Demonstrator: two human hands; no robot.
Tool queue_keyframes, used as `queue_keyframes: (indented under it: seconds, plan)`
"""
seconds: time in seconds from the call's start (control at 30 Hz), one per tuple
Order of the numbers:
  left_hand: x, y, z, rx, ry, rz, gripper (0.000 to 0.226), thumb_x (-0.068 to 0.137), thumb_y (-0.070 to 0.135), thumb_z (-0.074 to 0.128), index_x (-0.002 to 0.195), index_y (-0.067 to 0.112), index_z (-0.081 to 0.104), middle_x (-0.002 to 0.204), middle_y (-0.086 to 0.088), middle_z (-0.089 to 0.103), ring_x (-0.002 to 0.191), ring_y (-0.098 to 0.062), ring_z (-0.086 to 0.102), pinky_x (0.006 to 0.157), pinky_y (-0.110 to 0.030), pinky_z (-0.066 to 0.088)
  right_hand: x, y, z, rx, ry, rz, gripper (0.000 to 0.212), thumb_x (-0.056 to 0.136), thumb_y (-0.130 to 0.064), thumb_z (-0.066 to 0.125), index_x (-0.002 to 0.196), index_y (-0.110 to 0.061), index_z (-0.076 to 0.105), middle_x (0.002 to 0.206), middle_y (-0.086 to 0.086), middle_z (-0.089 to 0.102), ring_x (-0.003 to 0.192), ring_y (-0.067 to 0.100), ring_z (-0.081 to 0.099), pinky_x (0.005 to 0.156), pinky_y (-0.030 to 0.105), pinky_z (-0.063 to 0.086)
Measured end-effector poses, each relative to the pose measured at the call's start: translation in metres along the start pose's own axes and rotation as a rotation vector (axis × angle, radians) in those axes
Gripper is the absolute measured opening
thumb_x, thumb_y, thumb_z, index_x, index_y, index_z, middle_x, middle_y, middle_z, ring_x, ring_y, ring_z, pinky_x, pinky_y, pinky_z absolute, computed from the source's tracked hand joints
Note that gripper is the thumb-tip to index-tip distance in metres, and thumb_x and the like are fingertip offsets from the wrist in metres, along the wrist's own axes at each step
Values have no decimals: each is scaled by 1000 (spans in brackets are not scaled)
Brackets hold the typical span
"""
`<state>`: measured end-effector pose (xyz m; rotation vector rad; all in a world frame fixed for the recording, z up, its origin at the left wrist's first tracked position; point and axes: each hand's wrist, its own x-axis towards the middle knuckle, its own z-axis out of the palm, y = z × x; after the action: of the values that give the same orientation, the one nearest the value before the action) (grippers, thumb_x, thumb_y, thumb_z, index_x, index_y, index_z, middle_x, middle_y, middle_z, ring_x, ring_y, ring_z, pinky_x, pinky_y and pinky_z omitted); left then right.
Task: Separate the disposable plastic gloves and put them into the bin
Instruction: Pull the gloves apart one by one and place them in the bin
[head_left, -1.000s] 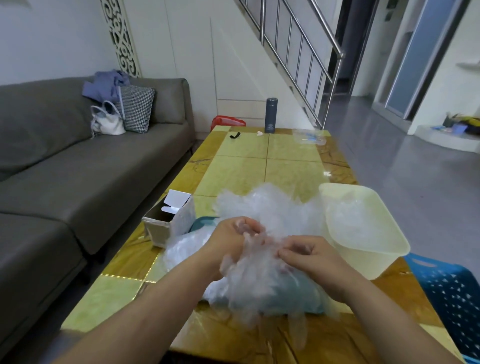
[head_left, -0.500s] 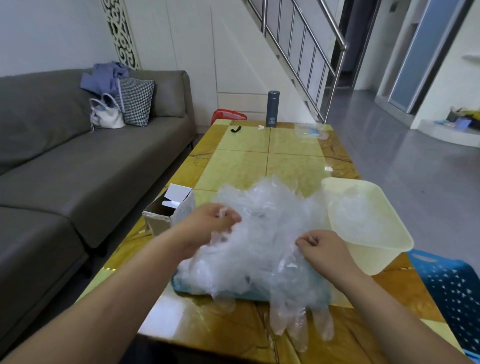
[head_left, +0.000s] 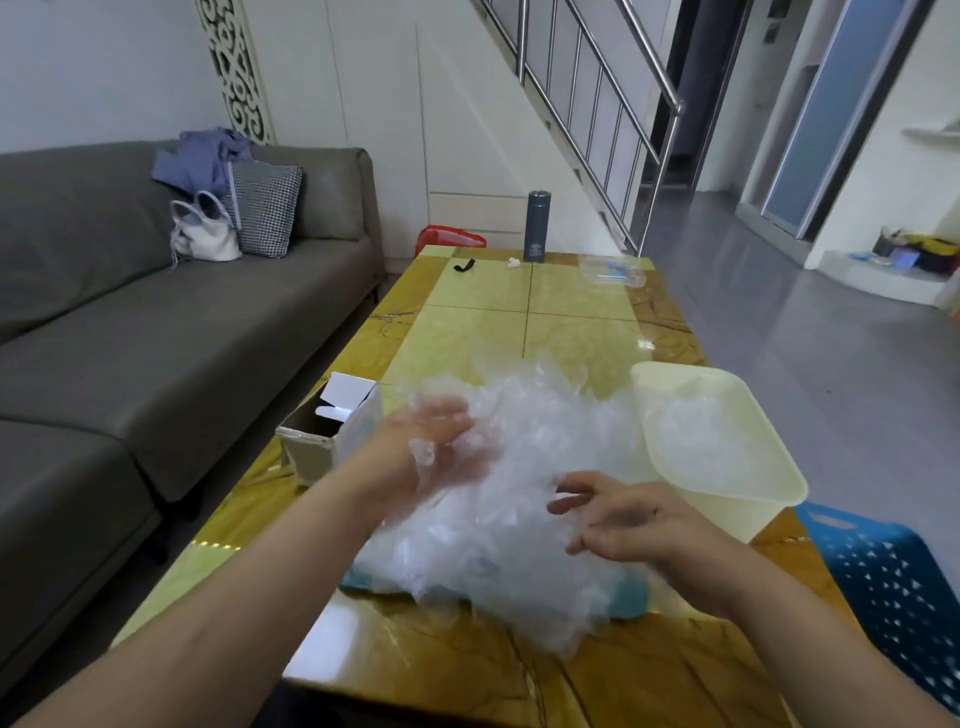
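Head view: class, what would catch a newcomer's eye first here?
The big heap of clear plastic gloves on the near end of the yellow table, with the left hand and right hand at it from either side. Next, the cream bin just right of the heap, some gloves inside.

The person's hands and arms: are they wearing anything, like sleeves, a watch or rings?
No sleeves show: the left forearm and right forearm are bare to the picture's edge. No watch, bracelet or ring shows on the left hand or right hand.
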<state>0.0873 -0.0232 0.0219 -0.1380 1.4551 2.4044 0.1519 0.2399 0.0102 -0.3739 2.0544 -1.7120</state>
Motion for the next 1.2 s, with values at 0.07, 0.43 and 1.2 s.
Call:
queue_keyframes:
  seconds: [0.07, 0.43, 1.2]
  plan:
    - [9, -20, 11, -34, 107, 4, 19, 96, -9, 61, 108, 6, 58, 84, -15, 72, 76, -30, 72, 61, -37, 64, -5, 7, -6, 130, -8, 37, 22, 77, -18, 75, 90, -1, 80, 139, -12, 64, 130, 11, 58, 109, 41, 46]
    - [-1, -65, 3, 408, 65, 63, 30, 85, -6, 76, 110, 8, 66, 92, -8, 67, 74, -19, 70, 64, -27, 55, -1, 31, -1, 395, 314, 55, 11, 76, -5, 75, 84, 2, 78, 95, 20, 76, 87, 28, 72, 71, 27, 57]
    - [50, -15, 89, 728, -310, -10, 15, 91, 20, 79, 78, 17, 71, 65, -7, 52, 54, -18, 50, 55, -30, 48, -14, -30, -118, -170, 458, 131, 15, 99, -15, 65, 100, -1, 70, 92, 22, 75, 70, 31, 71, 63, 40, 57]
